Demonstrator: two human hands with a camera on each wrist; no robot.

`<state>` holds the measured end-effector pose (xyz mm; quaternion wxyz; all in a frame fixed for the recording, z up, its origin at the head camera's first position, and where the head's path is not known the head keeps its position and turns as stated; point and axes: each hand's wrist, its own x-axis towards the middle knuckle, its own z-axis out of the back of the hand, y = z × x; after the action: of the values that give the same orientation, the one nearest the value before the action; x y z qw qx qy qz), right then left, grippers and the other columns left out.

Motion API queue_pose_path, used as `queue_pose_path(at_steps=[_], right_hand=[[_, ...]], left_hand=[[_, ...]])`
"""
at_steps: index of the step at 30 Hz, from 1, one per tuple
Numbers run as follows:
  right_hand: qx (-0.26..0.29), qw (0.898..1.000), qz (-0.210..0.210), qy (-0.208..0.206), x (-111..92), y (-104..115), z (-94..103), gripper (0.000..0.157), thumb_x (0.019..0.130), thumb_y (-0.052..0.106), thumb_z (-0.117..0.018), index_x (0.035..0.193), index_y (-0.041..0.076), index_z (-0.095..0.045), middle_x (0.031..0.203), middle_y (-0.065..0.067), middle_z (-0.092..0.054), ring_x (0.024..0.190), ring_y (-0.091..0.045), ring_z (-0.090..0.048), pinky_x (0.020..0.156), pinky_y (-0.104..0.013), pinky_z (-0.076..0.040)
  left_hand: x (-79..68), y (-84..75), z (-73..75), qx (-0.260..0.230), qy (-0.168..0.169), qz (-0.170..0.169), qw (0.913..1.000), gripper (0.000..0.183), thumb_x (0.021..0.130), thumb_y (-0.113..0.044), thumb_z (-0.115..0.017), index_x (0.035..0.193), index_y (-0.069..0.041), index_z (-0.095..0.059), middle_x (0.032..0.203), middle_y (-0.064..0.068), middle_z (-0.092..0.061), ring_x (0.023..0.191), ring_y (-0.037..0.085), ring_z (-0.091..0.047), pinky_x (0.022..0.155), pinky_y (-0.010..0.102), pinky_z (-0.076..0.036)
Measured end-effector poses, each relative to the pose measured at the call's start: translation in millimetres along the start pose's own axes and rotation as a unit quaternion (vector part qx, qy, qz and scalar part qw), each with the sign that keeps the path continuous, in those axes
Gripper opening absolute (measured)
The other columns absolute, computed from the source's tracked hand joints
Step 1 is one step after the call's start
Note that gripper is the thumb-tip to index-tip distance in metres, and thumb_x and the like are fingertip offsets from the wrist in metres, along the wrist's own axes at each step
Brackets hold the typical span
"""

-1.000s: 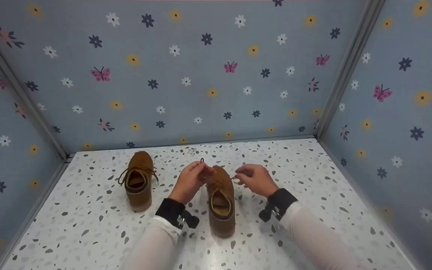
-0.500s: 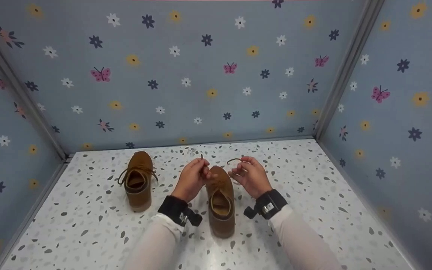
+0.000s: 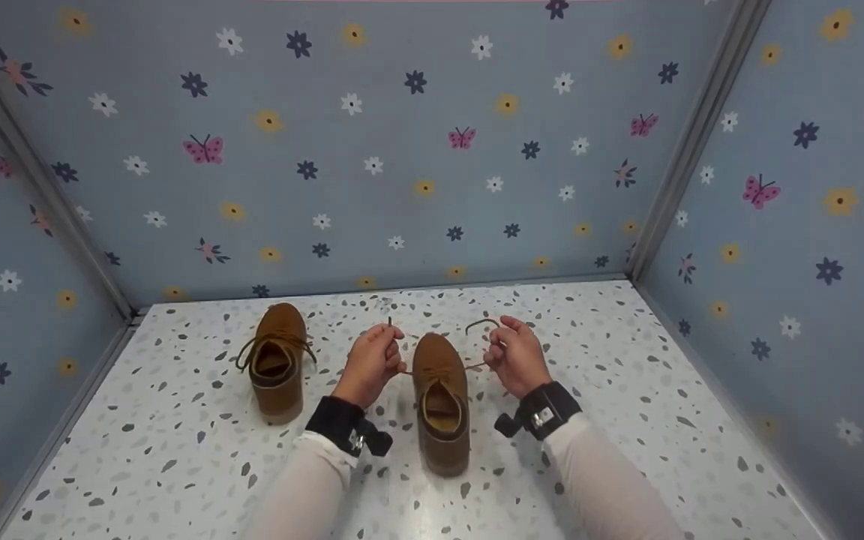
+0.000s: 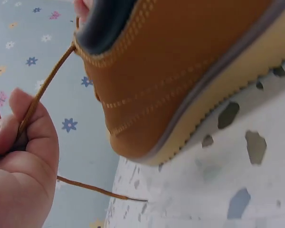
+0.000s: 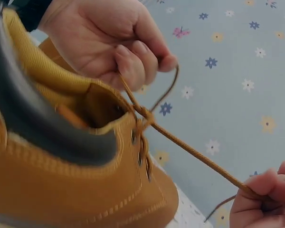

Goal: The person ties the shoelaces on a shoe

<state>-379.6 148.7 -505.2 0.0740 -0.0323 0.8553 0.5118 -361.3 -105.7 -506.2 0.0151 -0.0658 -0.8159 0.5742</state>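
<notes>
A brown lace-up shoe [image 3: 439, 356] stands on the speckled surface between my hands, toe toward the back wall. My left hand [image 3: 368, 365] grips one end of its shoelace [image 4: 50, 78] to the left of the shoe. On the other side my right hand [image 3: 520, 358] pinches the other part, stretched taut in the right wrist view. There, a knot [image 5: 145, 114] sits above the eyelets, and a curved piece of lace hangs from the left fingers [image 5: 137, 61]. Loose lace tips stick out beyond both hands.
A second brown shoe [image 3: 282, 330] stands to the left, its laces spread to both sides. Flower-printed panels [image 3: 402, 150] enclose the white speckled surface [image 3: 177, 420] at the back, left and right.
Both hands were close over the shoe's toe; they have drawn apart to either side, pulling the shoelace out sideways. The shoes have stayed in place.
</notes>
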Motion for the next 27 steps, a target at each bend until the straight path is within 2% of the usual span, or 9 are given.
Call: queue_pose_path(at_steps=[4,9,14,18,22,24,27], right_hand=[[-0.034,0.999,0.004,-0.013,4,-2,14.3,0.049,0.100,0.001,-0.051,0.146,0.007,-0.032,0.082,0.003,-0.048,0.061,-0.007,-0.039,0.057,-0.026,-0.041],[-0.065,0.998,0.007,-0.004,5,-2,26.9,0.050,0.099,-0.001,-0.049,0.144,0.011,-0.032,0.084,0.002,-0.045,0.060,-0.009,-0.034,0.057,-0.028,-0.036],[-0.092,0.996,0.007,-0.004,5,-2,31.7,0.049,0.098,-0.001,-0.050,0.142,0.013,-0.034,0.084,0.002,-0.045,0.060,-0.010,-0.034,0.057,-0.027,-0.037],[-0.125,0.992,0.010,0.004,4,1,31.0,0.044,0.100,0.000,-0.051,0.141,0.011,-0.036,0.086,0.001,-0.050,0.062,-0.010,-0.040,0.057,-0.026,-0.040],[-0.165,0.986,0.020,0.020,4,8,27.6,0.041,0.105,0.004,-0.051,0.144,0.005,-0.037,0.089,-0.001,-0.057,0.063,-0.010,-0.044,0.059,-0.026,-0.044],[-0.180,0.983,0.021,0.033,3,11,24.8,0.040,0.107,0.005,-0.050,0.145,0.003,-0.037,0.090,-0.002,-0.060,0.064,-0.010,-0.045,0.061,-0.026,-0.046],[-0.196,0.979,0.018,0.047,4,17,21.2,0.034,0.109,0.007,-0.050,0.141,0.002,-0.041,0.091,-0.002,-0.063,0.064,-0.010,-0.048,0.064,-0.027,-0.050]], left_hand=[[-2.6,2.9,10.3,0.009,-0.026,0.008,0.9996,0.024,0.114,-0.020,-0.041,0.103,-0.006,-0.056,0.064,-0.007,-0.027,0.054,0.009,-0.026,0.058,0.026,-0.037],[-7.5,3.3,18.5,0.035,-0.032,0.019,0.9987,0.023,0.113,-0.019,-0.043,0.105,-0.005,-0.059,0.064,-0.006,-0.030,0.056,0.010,-0.031,0.056,0.026,-0.038],[-10.8,2.1,21.8,0.050,-0.024,0.030,0.9980,0.022,0.112,-0.016,-0.045,0.102,-0.003,-0.059,0.063,-0.005,-0.033,0.056,0.012,-0.035,0.056,0.026,-0.039],[-12.5,0.4,22.1,0.077,0.002,0.051,0.9958,0.022,0.112,-0.017,-0.045,0.101,-0.005,-0.060,0.065,-0.005,-0.035,0.055,0.011,-0.035,0.058,0.027,-0.042],[-13.1,-0.9,20.6,0.139,0.034,0.072,0.9870,0.024,0.112,-0.018,-0.045,0.100,-0.005,-0.061,0.077,0.000,-0.052,0.054,0.009,-0.035,0.061,0.026,-0.046],[-13.1,-0.8,18.8,0.177,0.045,0.078,0.9800,0.024,0.110,-0.016,-0.046,0.099,-0.003,-0.062,0.088,0.005,-0.064,0.054,0.008,-0.036,0.060,0.025,-0.047],[-11.5,-1.4,14.0,0.228,0.050,0.078,0.9693,0.023,0.107,-0.014,-0.047,0.096,-0.002,-0.062,0.103,0.013,-0.073,0.053,0.006,-0.039,0.059,0.024,-0.047]])
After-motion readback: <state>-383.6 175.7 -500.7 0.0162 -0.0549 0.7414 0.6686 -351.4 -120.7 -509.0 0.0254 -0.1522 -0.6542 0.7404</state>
